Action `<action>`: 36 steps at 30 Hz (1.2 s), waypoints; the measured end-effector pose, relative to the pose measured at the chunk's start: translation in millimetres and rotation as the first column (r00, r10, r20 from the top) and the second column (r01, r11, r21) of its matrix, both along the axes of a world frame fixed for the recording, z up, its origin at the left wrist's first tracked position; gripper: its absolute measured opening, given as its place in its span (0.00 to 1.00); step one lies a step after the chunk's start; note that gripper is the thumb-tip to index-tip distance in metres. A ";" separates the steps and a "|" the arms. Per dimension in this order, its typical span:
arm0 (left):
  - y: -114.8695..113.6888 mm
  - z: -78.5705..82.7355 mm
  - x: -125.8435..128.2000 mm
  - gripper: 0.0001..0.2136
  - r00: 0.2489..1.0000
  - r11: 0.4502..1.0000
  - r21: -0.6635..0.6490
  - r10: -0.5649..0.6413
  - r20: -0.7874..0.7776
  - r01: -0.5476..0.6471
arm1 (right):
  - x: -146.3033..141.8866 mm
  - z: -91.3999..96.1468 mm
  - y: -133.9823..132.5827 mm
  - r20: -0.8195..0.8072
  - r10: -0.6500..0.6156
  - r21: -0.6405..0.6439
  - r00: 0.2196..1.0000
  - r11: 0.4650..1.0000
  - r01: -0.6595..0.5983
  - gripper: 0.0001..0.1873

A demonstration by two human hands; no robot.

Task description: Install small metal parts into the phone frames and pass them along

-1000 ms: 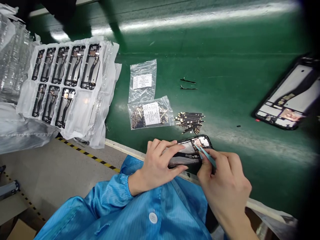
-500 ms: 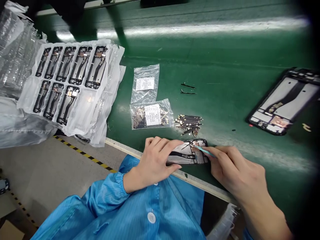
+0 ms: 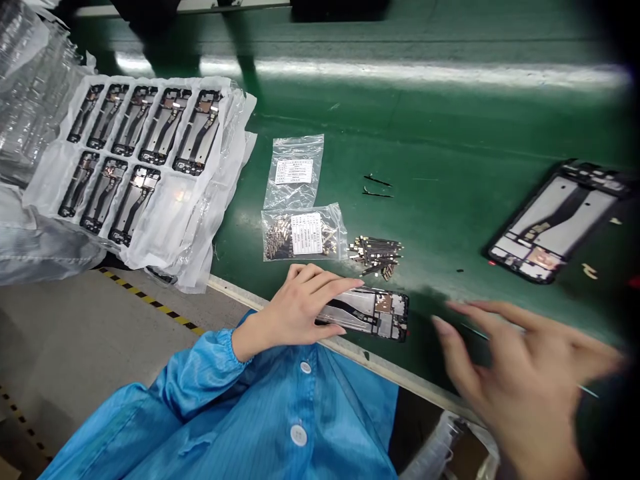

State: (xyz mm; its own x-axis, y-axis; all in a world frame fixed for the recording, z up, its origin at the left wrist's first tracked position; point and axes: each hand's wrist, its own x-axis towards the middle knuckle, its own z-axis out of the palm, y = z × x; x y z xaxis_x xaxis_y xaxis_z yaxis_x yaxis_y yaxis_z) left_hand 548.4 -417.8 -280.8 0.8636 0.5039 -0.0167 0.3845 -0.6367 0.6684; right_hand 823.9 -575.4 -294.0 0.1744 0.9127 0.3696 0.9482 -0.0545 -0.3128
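Observation:
My left hand (image 3: 300,303) grips the left end of a phone frame (image 3: 387,327) by its long edges, thumb on the near side and fingers on the far side. The frame lies at the table's front edge, its black flex cable and copper patch showing. To the right, my right hand (image 3: 520,360) hovers blurred over the table with thumb and fingers apart. Under it runs a thin light-blue tool (image 3: 475,332), mostly hidden by the hand. A pile of small flex cables (image 3: 377,253) lies beyond the frame.
At the left, a white tray (image 3: 165,213) holds several phone frames. Two labelled plastic bags (image 3: 293,171) lie mid-table, near two loose black strips (image 3: 377,193). Another phone frame (image 3: 560,220) rests at the right, beside small pale scraps (image 3: 590,271).
My right hand has moved right, away from the phone frame, and its fingers have spread off the light-blue tool. My left hand still holds the frame, which has turned slightly.

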 end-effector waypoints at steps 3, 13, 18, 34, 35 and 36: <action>-0.3 1.5 0.8 0.35 1.000 1.000 0.016 0.008 0.026 -0.008 | -32.4 8.4 31.8 -0.012 0.158 0.012 0.987 0.987 -0.158 0.08; -0.4 0.0 1.2 0.36 1.000 0.999 0.033 0.003 0.001 -0.003 | -53.7 -7.3 43.9 -0.189 0.099 -0.029 0.977 0.994 -0.106 0.05; -1.4 -1.1 0.2 0.38 0.999 0.998 0.057 0.011 0.038 -0.013 | -54.9 -11.3 42.5 -0.289 0.098 -0.005 0.952 0.995 -0.104 0.05; -1.0 -2.0 0.2 0.36 1.000 0.999 0.038 -0.005 0.000 0.005 | -48.2 -11.3 41.2 -0.305 0.095 -0.022 0.948 0.994 -0.107 0.05; -1.0 -1.8 0.1 0.36 1.000 0.999 0.038 -0.005 0.003 0.005 | -48.1 -10.9 41.0 -0.306 0.097 -0.030 0.947 0.993 -0.111 0.05; -1.0 -1.6 -0.1 0.36 1.000 0.999 0.038 -0.005 0.008 0.004 | -48.1 -10.5 40.7 -0.306 0.099 -0.034 0.947 0.993 -0.115 0.05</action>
